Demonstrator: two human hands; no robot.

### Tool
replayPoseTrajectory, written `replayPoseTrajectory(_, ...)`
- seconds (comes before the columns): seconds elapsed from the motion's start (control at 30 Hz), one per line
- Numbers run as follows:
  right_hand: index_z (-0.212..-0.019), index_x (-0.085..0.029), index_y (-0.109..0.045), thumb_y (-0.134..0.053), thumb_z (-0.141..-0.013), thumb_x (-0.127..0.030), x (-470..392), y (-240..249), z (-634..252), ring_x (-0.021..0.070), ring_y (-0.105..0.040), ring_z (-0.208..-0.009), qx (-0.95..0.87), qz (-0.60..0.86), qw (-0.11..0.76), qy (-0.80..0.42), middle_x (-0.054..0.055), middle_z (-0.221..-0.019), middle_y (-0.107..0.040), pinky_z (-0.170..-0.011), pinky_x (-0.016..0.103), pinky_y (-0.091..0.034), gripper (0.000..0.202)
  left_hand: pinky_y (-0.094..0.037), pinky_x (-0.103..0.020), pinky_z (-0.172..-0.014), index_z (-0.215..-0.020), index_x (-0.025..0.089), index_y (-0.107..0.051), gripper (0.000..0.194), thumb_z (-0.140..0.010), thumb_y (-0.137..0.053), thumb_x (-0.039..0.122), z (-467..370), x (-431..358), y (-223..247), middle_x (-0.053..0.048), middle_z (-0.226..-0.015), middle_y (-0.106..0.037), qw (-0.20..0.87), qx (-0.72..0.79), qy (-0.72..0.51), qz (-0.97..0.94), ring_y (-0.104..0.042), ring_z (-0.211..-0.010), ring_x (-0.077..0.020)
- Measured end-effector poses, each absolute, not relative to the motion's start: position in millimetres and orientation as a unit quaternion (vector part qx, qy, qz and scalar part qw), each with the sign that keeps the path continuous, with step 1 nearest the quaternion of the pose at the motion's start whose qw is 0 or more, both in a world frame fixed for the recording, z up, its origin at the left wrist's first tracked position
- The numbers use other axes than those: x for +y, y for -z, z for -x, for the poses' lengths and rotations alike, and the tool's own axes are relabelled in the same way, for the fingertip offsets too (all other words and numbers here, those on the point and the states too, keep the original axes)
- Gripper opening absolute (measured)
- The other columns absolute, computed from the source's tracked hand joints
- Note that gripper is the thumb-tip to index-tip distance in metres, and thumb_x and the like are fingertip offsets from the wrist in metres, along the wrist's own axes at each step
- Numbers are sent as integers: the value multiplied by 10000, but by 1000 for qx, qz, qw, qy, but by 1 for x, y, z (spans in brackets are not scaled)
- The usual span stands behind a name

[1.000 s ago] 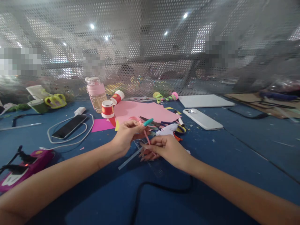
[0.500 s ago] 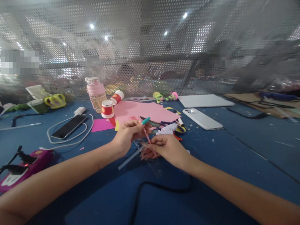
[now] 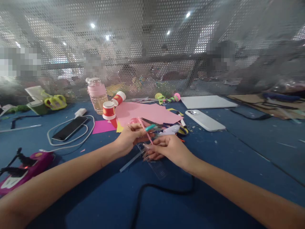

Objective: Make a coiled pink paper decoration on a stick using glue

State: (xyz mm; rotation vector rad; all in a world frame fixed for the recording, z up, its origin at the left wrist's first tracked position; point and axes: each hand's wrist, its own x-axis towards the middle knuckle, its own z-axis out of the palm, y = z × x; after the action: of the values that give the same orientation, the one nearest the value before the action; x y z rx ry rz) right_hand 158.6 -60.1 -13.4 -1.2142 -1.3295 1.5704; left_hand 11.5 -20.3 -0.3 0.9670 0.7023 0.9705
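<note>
Thin pink strip point(image 3: 149, 137) is held btwn L hand point(image 3: 128, 138) & R hand point(image 3: 168, 147), over worktop point(image 3: 105, 197); both grips closed on it, upper part pinched by L, lower by R. Some cutting appears done, w/ pink scrap point(image 3: 82, 150) left lying. Strip isn't visibly attached to anything; amt. left can't be judged. Pink sheet point(image 3: 147, 111) & glue gun point(image 3: 172, 129) are left unheld just beyond.

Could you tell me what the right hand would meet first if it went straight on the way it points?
Most likely the left hand, which grips the same slim pink strip, though depth is unclear.
</note>
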Motion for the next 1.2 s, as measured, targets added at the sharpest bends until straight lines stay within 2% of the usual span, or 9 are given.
replayPoseTrajectory(0.1, -702, -119, -613, -743, -531, -464, -59, 13, -159, 140, -660, -540, -520, 474, 369, -608, 48, -630, -686, -529, 224, -528, 407, -538, -210, -587, -621, 111, -643, 190, -513, -789, 168, -12, -22, 4, -14, -615, -682, 721, 300, -426, -458, -647, -584, -118)
replayPoseTrajectory(0.23, -724, -143, -576, -614, -689, -506, -60, 5, -161, 167, -656, -588, -594, 490, 336, -543, 72, -706, -675, -552, 279, -525, 366, -514, -174, -504, -535, 111, -585, 199, -508, -782, 111, -11, -18, 8, 9, -516, -642, 724, 299, -458, -420, -613, -492, -94)
replayPoseTrajectory(0.47, -866, -30, -535, -622, -702, -436, -75, -4, -164, 368, -530, -901, -685, 692, 173, 151, 256, -917, -539, -713, 431, -444, 447, -535, -164, -585, -724, 104, -602, 187, -798, -463, 1, -6, -3, 3, -41, -754, -688, 700, 377, -501, -342, -661, -657, -95)
replayPoseTrajectory(0.67, -940, 29, -540, -564, -725, -263, -73, 3, -168, 348, -543, -840, -677, 726, 52, 109, 269, -913, -526, -627, 378, -438, 363, -531, -157, -647, -741, 105, -594, 202, -813, -433, 6, 2, 8, -24, -52, -858, -689, 653, 334, -566, -376, -660, -727, -86)
replayPoseTrajectory(0.83, -897, 5, -540, -533, -751, -187, -70, 5, -162, 318, -558, -793, -694, 705, 95, 117, 265, -882, -534, -614, 356, -439, 241, -521, -216, -735, -814, 100, -600, 210, -814, -410, 11, 10, 2, -61, -56, -827, -689, 580, 345, -584, -451, -656, -734, -94)
replayPoseTrajectory(0.93, -842, -59, -528, -488, -784, -244, -69, 5, -147, 303, -546, -785, -714, 662, 173, 150, 219, -848, -535, -643, 385, -445, 198, -511, -263, -719, -819, 105, -616, 137, -786, -487, 75, 18, -10, -81, -53, -756, -682, 457, 387, -518, -611, -644, -684, -115)
replayPoseTrajectory(1.0, -850, -68, -527, -477, -790, -268, -67, 4, -131, 298, -546, -809, -734, 641, 189, 120, 208, -868, -533, -669, 390, -451, 215, -488, -264, -682, -768, 122, -636, 70, -721, -584, 117, 26, -20, -93, -36, -686, -666, 277, 411, -452, -741, -624, -662, -127)
replayPoseTrajectory(1.1, -954, -4, -534, -507, -780, -234, -61, 0, -94, 306, -549, -903, -759, 629, 162, 42, 252, -962, -533, -730, 367, -457, 290, -436, -279, -658, -657, 139, -631, 100, -730, -566, 159, 38, -39, -113, -32, -614, -623, -40, 476, -379, -792, -586, -654, -143)
replayPoseTrajectory(1.2, -1097, 62, -476, -525, -730, -114, -54, -3, -47, 291, -573, -895, -756, 632, 169, -12, 305, -1069, -502, -706, 342, -473, 410, -397, -285, -634, -668, 146, -625, 126, -742, -532, 184, 46, -59, -130, -26, -585, -588, -167, 527, -269, -789, -562, -621, -152)
